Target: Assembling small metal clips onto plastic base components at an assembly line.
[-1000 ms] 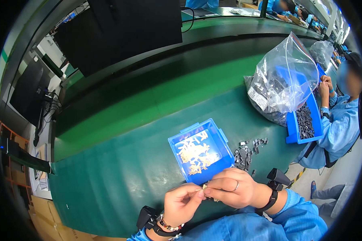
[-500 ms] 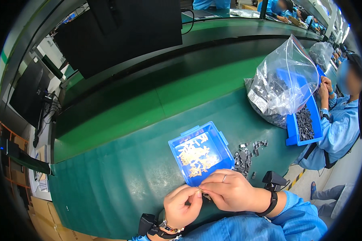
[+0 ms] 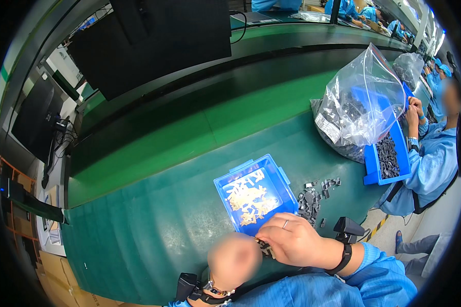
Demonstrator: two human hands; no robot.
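A blue plastic tray (image 3: 227,199) holds many small flat gold-coloured pieces (image 3: 248,199) just beyond my hands. My right hand (image 3: 292,240) is closed in a pinch near the tray's front edge, and what its fingertips hold is too small to name. Below those fingers several small dark and gold bits (image 3: 265,248) show partly. My left hand (image 3: 234,261) is close to the left of my right hand, but a blur covers it and hides its fingers. Small black plastic parts (image 3: 310,202) lie loose on the green mat, right of the tray.
At the right stand a large clear bag (image 3: 358,112) of dark parts and a blue bin (image 3: 371,171) of black pieces. A co-worker in blue (image 3: 433,158) sits beside them. The green mat (image 3: 153,220) spreads left; a black monitor back (image 3: 153,46) hangs at the far side.
The two hands' fingertips, which met over a small piece, are now slightly apart. More dark and gold bits show below my right fingers. The tray has not moved.
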